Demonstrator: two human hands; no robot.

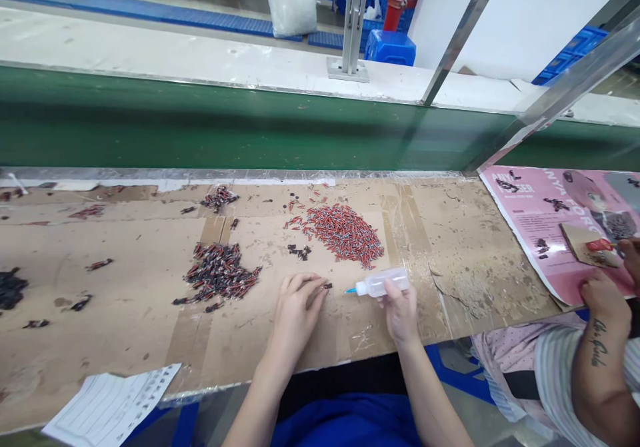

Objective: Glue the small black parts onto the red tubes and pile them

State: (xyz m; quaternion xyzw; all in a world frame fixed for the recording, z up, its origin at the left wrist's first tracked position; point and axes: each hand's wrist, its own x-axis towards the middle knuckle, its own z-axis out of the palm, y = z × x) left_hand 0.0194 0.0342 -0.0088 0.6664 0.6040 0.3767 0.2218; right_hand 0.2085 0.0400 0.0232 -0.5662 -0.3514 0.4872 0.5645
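Note:
My right hand is closed round a small clear squeeze bottle whose blue nozzle points left toward my left hand. My left hand rests on the cardboard-covered bench with its fingers pinched on a tiny dark part. A heap of small red parts lies just beyond both hands. A heap of dark, red-tipped parts lies to the left of my left hand.
A green conveyor belt runs behind the bench. A printed sheet hangs at the near left edge. At the right a co-worker's tattooed arm works over a pink poster. Loose dark parts lie scattered at the left.

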